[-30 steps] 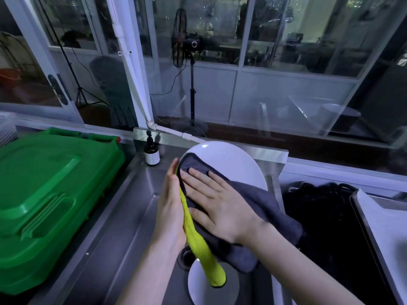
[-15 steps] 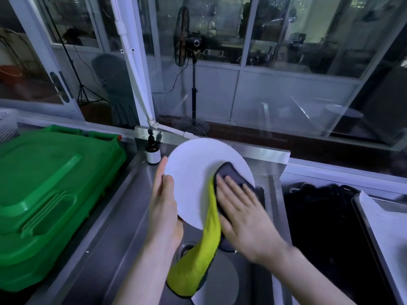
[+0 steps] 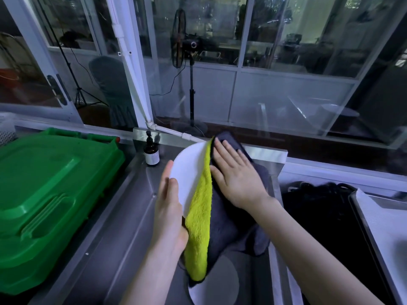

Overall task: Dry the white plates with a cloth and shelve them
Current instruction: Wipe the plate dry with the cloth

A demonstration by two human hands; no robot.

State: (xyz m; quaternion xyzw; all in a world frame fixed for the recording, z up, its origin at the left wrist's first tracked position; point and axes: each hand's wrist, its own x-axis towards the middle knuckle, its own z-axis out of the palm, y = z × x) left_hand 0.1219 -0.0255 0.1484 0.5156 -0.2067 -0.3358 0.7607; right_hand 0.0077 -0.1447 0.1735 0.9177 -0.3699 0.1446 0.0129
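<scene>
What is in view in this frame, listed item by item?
held plate: 1, white, tilted up over the sink
cloth: 1, grey with a yellow side, draped over the held plate, hanging down
second plate: 1, white, lying in the sink under the cloth
sink: 1, steel, centre
bin lid: 1, green, left
bottle: 1, brown with white label, behind the sink
fan: 1, black, on a stand behind the glass
black bundle: 1, right of the sink, unclear what
tray: 1, pale, far right
left hand: grips the held plate's rim
right hand: fingers flat, presses the cloth
</scene>
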